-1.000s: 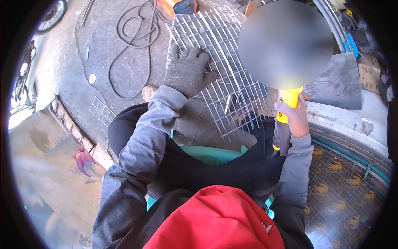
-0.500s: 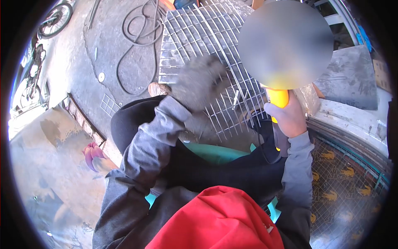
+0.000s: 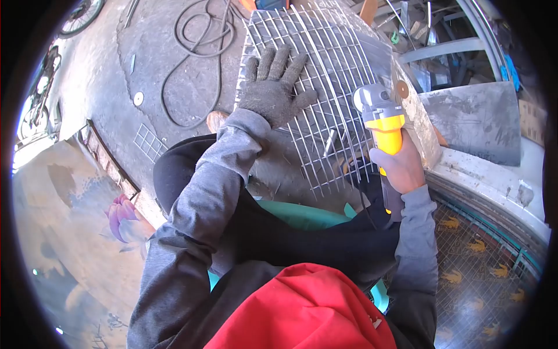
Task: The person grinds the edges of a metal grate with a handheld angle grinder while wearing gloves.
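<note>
My left hand (image 3: pixel 269 96), in a dark grey knit glove, lies palm down with fingers spread over the left side of a metal wire grid (image 3: pixel 325 75). The grid has long bars crossed by thinner ones, and my glove hides part of it. In my right hand (image 3: pixel 403 166) is a yellow and grey angle grinder (image 3: pixel 386 125), its fingers wrapped round the body. The grinder's head points away from me, beside the grid's right edge. A cable hangs close by the tool's rear end.
A dark hose (image 3: pixel 165 87) lies coiled on the concrete floor at upper left. Near it are a small square of mesh (image 3: pixel 150 143) and a white disc (image 3: pixel 138 98). A metal sheet (image 3: pixel 474 122) and scrap frames stand at right. A painted panel (image 3: pixel 75 232) occupies the lower left.
My left hand, blurred before, has settled slightly farther up the grid with its fingers spread. The grinder's head, covered by a blurred round patch earlier, now shows. The view has shifted slightly.
</note>
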A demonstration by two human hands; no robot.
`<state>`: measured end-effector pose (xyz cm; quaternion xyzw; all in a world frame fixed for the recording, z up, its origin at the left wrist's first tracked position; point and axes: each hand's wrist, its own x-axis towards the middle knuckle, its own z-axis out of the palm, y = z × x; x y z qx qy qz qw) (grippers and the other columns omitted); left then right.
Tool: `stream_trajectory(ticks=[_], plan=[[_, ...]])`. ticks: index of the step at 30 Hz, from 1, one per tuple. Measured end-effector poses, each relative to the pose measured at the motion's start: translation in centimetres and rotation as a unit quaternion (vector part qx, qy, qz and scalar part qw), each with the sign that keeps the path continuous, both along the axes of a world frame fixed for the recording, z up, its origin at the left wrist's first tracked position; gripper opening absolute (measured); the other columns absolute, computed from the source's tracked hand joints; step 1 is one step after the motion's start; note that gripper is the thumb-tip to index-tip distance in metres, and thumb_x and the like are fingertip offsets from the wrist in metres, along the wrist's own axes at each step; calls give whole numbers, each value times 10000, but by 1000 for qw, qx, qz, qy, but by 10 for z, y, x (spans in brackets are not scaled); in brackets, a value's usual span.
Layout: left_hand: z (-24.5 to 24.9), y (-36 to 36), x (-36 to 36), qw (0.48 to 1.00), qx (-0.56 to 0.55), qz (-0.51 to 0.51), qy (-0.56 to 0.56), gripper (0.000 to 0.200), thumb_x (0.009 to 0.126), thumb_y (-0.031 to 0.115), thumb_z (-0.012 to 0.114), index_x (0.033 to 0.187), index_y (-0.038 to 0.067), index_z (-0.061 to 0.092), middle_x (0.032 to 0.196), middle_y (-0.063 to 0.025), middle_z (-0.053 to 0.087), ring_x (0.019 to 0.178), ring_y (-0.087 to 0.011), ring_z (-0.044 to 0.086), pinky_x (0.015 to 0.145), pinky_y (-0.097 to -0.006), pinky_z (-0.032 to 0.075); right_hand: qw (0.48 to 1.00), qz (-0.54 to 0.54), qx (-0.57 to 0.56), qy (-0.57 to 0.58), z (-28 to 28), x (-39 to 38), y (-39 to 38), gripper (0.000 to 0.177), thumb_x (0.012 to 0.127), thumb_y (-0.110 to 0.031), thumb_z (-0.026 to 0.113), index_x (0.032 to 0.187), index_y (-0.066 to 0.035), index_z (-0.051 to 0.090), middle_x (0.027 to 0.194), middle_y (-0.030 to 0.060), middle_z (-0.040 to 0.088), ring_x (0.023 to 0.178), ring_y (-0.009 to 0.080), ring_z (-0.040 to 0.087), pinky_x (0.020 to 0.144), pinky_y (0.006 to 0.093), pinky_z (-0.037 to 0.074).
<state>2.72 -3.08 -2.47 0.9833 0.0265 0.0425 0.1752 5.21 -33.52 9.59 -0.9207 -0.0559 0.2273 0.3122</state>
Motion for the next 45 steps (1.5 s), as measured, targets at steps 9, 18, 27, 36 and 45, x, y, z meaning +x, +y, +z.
stream_trajectory(ticks=[9, 18, 27, 36, 45], plan=[[6, -4, -3, 999, -21, 3, -33, 882, 958, 696, 561, 1661, 216, 332, 1693, -201, 322, 1578, -437, 251, 1274, -638, 136, 999, 2, -7, -51, -15, 4, 12, 616, 726, -269, 819, 1231, 10, 603, 1070, 238, 717, 992, 433, 697, 876, 500, 549], [20, -5, -8, 1000, -30, 3, -8, 872, 981, 686, 527, 1658, 175, 330, 1709, -195, 298, 1600, -407, 214, 1284, -617, 101, 999, -31, -44, -10, -9, 6, -6, 642, 681, -308, 822, 1206, -9, 607, 1119, 252, 715, 1067, 440, 692, 913, 512, 544], [33, -47, -77, 999, -19, -23, 11, 843, 999, 601, 573, 1662, 151, 313, 1727, -165, 271, 1601, -411, 210, 1272, -646, 106, 990, -40, 136, -27, -70, 18, -5, 679, 688, -262, 797, 1267, 12, 573, 1117, 213, 702, 1026, 385, 698, 907, 472, 548], [81, -127, -123, 968, -237, -79, 35, 623, 975, 407, 723, 1486, 103, 538, 1495, -167, 554, 1340, -356, 575, 1118, -476, 466, 902, -52, 429, -10, -53, -3, -11, 532, 763, -154, 817, 1237, -29, 610, 1052, 94, 678, 915, 220, 686, 820, 379, 570], [99, -205, -100, 502, -799, 51, 327, 465, 988, 350, 752, 1294, 36, 596, 1090, -61, 686, 966, -163, 683, 878, -317, 571, 739, -173, 603, 248, -25, -7, -16, 417, 824, -111, 769, 1189, -65, 571, 868, 85, 640, 641, 212, 684, 594, 358, 590]])
